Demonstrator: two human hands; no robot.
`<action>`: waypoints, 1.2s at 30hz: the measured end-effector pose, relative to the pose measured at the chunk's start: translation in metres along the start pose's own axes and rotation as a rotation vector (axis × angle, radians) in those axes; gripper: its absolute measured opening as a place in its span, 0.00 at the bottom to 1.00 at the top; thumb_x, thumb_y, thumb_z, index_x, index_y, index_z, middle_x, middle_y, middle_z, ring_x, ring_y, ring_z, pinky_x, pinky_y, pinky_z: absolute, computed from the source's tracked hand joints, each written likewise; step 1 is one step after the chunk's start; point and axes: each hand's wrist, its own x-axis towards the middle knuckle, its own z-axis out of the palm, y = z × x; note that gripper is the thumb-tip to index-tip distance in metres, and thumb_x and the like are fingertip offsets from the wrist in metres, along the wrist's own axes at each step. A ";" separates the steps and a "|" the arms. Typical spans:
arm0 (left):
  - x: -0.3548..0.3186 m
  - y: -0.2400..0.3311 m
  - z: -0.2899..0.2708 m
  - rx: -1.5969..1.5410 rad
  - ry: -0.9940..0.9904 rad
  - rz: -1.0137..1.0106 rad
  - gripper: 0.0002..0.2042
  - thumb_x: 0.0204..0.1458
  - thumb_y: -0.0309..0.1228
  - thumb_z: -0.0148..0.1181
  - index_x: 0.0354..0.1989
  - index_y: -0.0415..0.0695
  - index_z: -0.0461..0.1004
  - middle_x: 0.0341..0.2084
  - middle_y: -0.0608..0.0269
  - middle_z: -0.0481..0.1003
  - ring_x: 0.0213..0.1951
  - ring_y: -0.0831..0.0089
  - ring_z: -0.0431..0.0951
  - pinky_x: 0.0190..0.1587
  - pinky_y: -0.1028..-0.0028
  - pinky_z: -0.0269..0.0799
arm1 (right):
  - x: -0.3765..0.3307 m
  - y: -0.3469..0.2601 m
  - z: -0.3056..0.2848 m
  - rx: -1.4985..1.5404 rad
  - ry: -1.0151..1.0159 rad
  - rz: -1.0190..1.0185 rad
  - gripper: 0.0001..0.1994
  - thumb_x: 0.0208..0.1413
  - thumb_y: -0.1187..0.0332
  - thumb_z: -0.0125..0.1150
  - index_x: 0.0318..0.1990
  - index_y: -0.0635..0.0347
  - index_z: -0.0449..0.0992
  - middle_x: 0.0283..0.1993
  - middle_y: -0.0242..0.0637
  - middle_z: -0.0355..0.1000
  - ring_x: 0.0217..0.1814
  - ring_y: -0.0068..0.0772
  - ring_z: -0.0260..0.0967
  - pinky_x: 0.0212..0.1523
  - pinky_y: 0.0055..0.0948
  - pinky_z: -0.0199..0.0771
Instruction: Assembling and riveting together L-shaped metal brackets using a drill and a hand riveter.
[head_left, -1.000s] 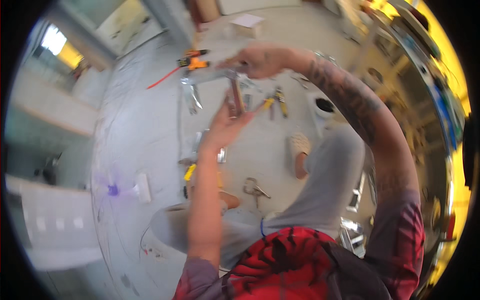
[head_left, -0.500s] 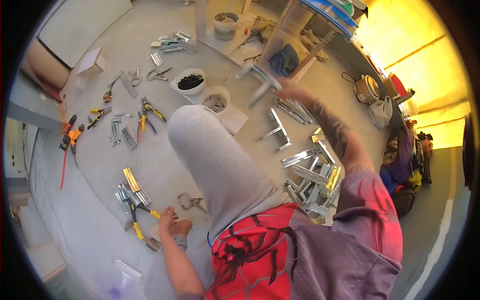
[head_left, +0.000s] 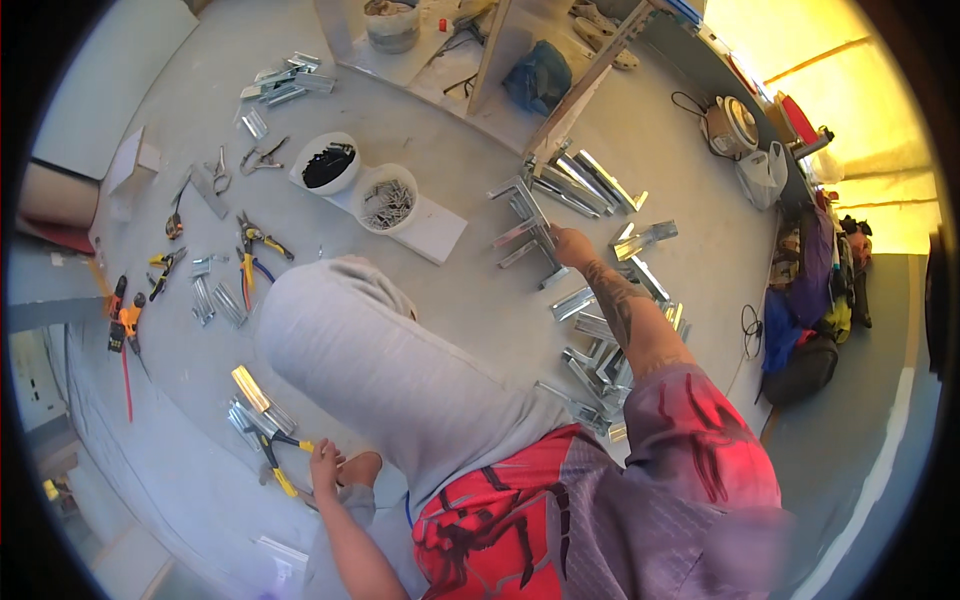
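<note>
Out at arm's length, my right hand [head_left: 572, 248] is closed on the edge of a silver metal bracket [head_left: 530, 215]. That bracket is at floor level, against or partly over another with arms sticking out to the left; the overlap hides which arm belongs to which. My left hand [head_left: 325, 466] hangs low with fingers loosely bent and apart, close to the handle end of yellow-and-black snips [head_left: 284, 440]. Whether a fingertip touches that handle is hard to see. Beside the snips lie short metal channel pieces [head_left: 246, 420], with a gold-looking piece [head_left: 251, 388] on top.
A pile of brackets [head_left: 598, 360] lies right of my knee, and metal profiles [head_left: 585, 185] lie farther off. Two white tubs, one of black pieces [head_left: 328, 165] and one of screws [head_left: 388, 203], stand ahead. Pliers [head_left: 262, 156] and a drill [head_left: 130, 318] are at left.
My right hand has brought the bracket down from the air to the one on the floor. My left hand has shifted slightly down and left. The view has turned, so floor things sit farther left.
</note>
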 end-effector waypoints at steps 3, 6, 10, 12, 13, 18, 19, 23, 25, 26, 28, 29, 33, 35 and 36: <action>0.007 -0.014 -0.004 -0.049 0.008 -0.044 0.23 0.60 0.42 0.57 0.62 0.47 0.67 0.35 0.60 0.75 0.30 0.71 0.78 0.28 0.75 0.70 | -0.001 0.024 -0.002 -0.010 0.042 0.059 0.31 0.44 0.64 0.64 0.61 0.56 0.70 0.40 0.50 0.78 0.46 0.50 0.76 0.51 0.38 0.74; 0.013 -0.032 -0.007 -0.047 0.007 -0.074 0.24 0.60 0.41 0.58 0.62 0.46 0.66 0.35 0.60 0.76 0.29 0.72 0.78 0.26 0.76 0.69 | 0.013 0.043 -0.030 0.121 0.061 0.138 0.31 0.43 0.60 0.66 0.59 0.56 0.72 0.36 0.48 0.79 0.44 0.46 0.78 0.50 0.36 0.75; 0.010 -0.042 -0.014 -0.047 -0.022 -0.090 0.24 0.60 0.41 0.57 0.62 0.45 0.66 0.34 0.60 0.76 0.30 0.72 0.79 0.27 0.76 0.70 | 0.023 0.015 -0.044 0.230 -0.053 0.083 0.34 0.41 0.58 0.69 0.60 0.56 0.71 0.34 0.49 0.79 0.42 0.43 0.78 0.49 0.36 0.75; 0.007 -0.040 -0.013 -0.061 -0.012 -0.087 0.24 0.60 0.41 0.57 0.62 0.44 0.66 0.34 0.60 0.77 0.30 0.73 0.79 0.27 0.77 0.70 | 0.022 -0.012 -0.035 0.122 -0.120 0.038 0.34 0.42 0.60 0.68 0.61 0.58 0.70 0.38 0.51 0.79 0.43 0.45 0.78 0.48 0.36 0.75; 0.012 -0.031 -0.003 -0.047 -0.019 -0.070 0.24 0.60 0.41 0.57 0.62 0.44 0.66 0.34 0.60 0.77 0.30 0.73 0.79 0.27 0.76 0.70 | 0.021 -0.003 -0.024 0.120 -0.034 -0.047 0.34 0.43 0.59 0.68 0.61 0.59 0.69 0.39 0.52 0.78 0.43 0.46 0.78 0.48 0.36 0.75; 0.014 -0.015 0.006 0.016 -0.070 0.024 0.24 0.60 0.40 0.56 0.62 0.44 0.66 0.35 0.59 0.77 0.31 0.72 0.79 0.29 0.75 0.72 | 0.027 0.015 -0.043 0.483 -0.094 -0.138 0.29 0.50 0.66 0.62 0.62 0.60 0.69 0.46 0.44 0.78 0.39 0.35 0.76 0.42 0.31 0.75; -0.003 -0.018 -0.008 0.035 -0.003 0.004 0.24 0.60 0.40 0.56 0.62 0.44 0.66 0.36 0.59 0.77 0.31 0.72 0.80 0.30 0.75 0.72 | 0.014 -0.043 -0.078 0.564 -0.346 0.059 0.26 0.55 0.70 0.60 0.62 0.63 0.68 0.49 0.36 0.76 0.39 0.24 0.72 0.39 0.23 0.73; 0.009 -0.008 0.005 -0.008 0.001 0.049 0.24 0.59 0.41 0.58 0.61 0.44 0.66 0.36 0.58 0.76 0.32 0.71 0.80 0.31 0.74 0.74 | 0.000 -0.050 -0.119 1.179 -0.526 -0.166 0.29 0.60 0.68 0.60 0.67 0.63 0.60 0.51 0.34 0.74 0.47 0.21 0.71 0.49 0.20 0.70; 0.015 -0.016 0.012 -0.034 -0.039 0.052 0.25 0.59 0.42 0.58 0.61 0.44 0.66 0.37 0.58 0.76 0.33 0.70 0.80 0.32 0.74 0.74 | -0.012 -0.081 -0.148 1.261 -0.571 -0.303 0.29 0.60 0.67 0.60 0.68 0.62 0.60 0.52 0.35 0.74 0.49 0.21 0.71 0.52 0.20 0.69; 0.018 -0.017 0.014 -0.050 -0.084 0.043 0.25 0.59 0.43 0.59 0.61 0.44 0.67 0.37 0.58 0.76 0.33 0.70 0.80 0.33 0.73 0.75 | -0.020 -0.093 -0.161 1.345 -0.621 -0.428 0.30 0.60 0.67 0.61 0.68 0.62 0.59 0.52 0.35 0.74 0.51 0.21 0.70 0.55 0.20 0.69; 0.016 -0.016 0.018 0.024 -0.102 0.011 0.25 0.59 0.43 0.59 0.62 0.45 0.66 0.37 0.57 0.76 0.34 0.70 0.80 0.34 0.71 0.75 | -0.020 -0.110 -0.195 1.295 -0.745 -0.572 0.26 0.61 0.66 0.60 0.65 0.63 0.65 0.57 0.35 0.73 0.55 0.22 0.71 0.57 0.24 0.71; 0.019 -0.011 0.024 0.026 -0.124 0.023 0.25 0.59 0.43 0.59 0.62 0.46 0.66 0.37 0.58 0.76 0.34 0.70 0.80 0.33 0.71 0.75 | -0.011 -0.108 -0.208 1.251 -0.816 -0.533 0.24 0.61 0.66 0.61 0.63 0.63 0.67 0.57 0.35 0.73 0.54 0.22 0.71 0.56 0.24 0.71; 0.014 0.002 0.023 -0.012 -0.119 0.028 0.25 0.60 0.44 0.57 0.63 0.50 0.64 0.40 0.58 0.75 0.37 0.67 0.79 0.35 0.70 0.73 | 0.002 -0.164 -0.278 0.989 -0.922 -0.533 0.22 0.58 0.67 0.64 0.59 0.63 0.73 0.54 0.36 0.76 0.52 0.20 0.72 0.55 0.22 0.72; 0.013 0.006 0.019 -0.016 -0.114 0.046 0.25 0.60 0.44 0.57 0.63 0.50 0.64 0.40 0.58 0.75 0.37 0.67 0.79 0.36 0.69 0.73 | 0.003 -0.202 -0.318 0.550 -1.046 -0.613 0.23 0.57 0.72 0.65 0.60 0.67 0.70 0.51 0.38 0.77 0.44 0.18 0.75 0.45 0.20 0.78; 0.012 0.008 0.019 -0.037 -0.113 0.049 0.25 0.59 0.44 0.57 0.63 0.50 0.64 0.41 0.58 0.75 0.38 0.67 0.79 0.37 0.69 0.73 | 0.002 -0.219 -0.335 0.549 -1.037 -0.620 0.23 0.57 0.72 0.65 0.60 0.67 0.70 0.51 0.38 0.77 0.44 0.18 0.75 0.45 0.20 0.78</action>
